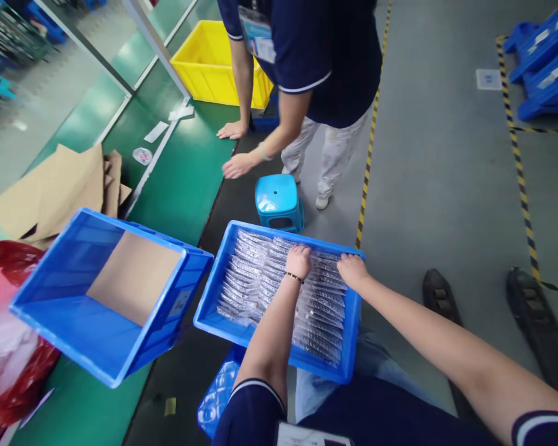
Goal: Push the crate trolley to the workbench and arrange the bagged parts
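A shallow blue bin (pixel 255 339) stands in front of me, filled with rows of clear, shiny plastic packets (pixel 242 279) set on edge. My left hand (pixel 299 261) reaches into it with fingers curled down on the packets near the far side; the fingertips are hidden. At the far right corner, my right hand (pixel 352 269) is closed just inside the rim, beside the end of a packet row. What its fingers grip does not show. Left of this bin, a deeper blue crate (pixel 60 328) lies tilted, its opening towards me, with a cardboard sheet (pixel 134 275) inside.
Across from me a person in a dark shirt (pixel 335 56) leans with hands at the green table (pixel 181 179). A blue stool (pixel 276 195) stands beyond my bin. A yellow crate (pixel 214 77), flattened cardboard (pixel 56 192) and a red plastic bag (pixel 9 328) are on the left.
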### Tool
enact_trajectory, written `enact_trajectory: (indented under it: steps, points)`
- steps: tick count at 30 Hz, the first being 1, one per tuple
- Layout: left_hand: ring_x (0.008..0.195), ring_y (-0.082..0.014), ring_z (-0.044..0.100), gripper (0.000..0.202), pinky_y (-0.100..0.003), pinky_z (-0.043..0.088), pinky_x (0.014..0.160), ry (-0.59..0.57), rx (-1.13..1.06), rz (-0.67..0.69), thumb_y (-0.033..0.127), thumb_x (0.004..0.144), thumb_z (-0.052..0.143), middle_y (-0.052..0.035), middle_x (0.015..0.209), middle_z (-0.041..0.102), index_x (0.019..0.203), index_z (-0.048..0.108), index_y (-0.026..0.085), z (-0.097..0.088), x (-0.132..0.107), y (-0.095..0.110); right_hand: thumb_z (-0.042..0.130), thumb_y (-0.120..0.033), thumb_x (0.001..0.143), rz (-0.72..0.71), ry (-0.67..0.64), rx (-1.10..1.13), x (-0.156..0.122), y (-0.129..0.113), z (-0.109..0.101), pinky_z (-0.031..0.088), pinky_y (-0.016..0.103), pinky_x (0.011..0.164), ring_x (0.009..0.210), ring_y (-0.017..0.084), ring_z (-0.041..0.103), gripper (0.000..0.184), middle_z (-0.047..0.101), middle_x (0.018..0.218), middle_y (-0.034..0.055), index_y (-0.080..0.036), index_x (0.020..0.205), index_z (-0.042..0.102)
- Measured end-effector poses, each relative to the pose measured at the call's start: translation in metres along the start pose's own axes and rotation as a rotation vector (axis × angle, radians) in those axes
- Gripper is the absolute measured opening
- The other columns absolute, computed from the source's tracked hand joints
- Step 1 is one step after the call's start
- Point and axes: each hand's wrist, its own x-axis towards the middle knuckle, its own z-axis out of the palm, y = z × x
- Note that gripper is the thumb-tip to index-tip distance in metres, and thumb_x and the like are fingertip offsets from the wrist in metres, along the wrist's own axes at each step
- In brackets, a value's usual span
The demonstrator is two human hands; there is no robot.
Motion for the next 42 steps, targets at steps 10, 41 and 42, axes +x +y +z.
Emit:
enact_trajectory:
  steps: [10, 41, 42]
  points:
    - [0.105, -0.0193, 0.056, 0.024, -0.047, 0.037, 0.099, 0.268, -0.165, -0.159, 0.010, 0.080, 0.043, -0.0053, 0.095, 0.067, 0.093, 0.060, 0.020, -0.054, -0.151, 0.014, 0.034, -0.002, 0.080, -0.149, 0.100, 0.223, -0.027, -0.001, 0.004, 0.038, 0.033, 0.092, 0.101, 0.021, 0.051, 0.042, 0.059, 0.107, 0.0110, -0.012, 0.115, 0.055]
    - [0.108, -0.0288, 0.048, 0.048, -0.045, 0.034, 0.095, -0.399, -0.060, 0.192, 0.049, 0.075, 0.050, -0.0070, 0.118, 0.058, 0.112, 0.055, 0.019, -0.033, -0.243, 0.044, 0.038, -0.009, 0.079, -0.029, -0.198, 0.466, -0.166, -0.119, 0.084, 0.044, 0.033, 0.085, 0.096, 0.023, 0.059, 0.053, 0.062, 0.107, 0.0165, -0.005, 0.132, 0.036]
    - [0.107, -0.0286, 0.047, 0.048, -0.045, 0.034, 0.095, -0.396, -0.061, 0.194, 0.049, 0.076, 0.050, -0.0068, 0.118, 0.058, 0.112, 0.055, 0.019, -0.032, -0.243, 0.044, 0.039, -0.010, 0.080, 0.012, -0.233, 0.445, -0.163, -0.122, 0.081, 0.044, 0.033, 0.086, 0.098, 0.024, 0.058, 0.053, 0.061, 0.109, 0.0173, -0.004, 0.133, 0.035]
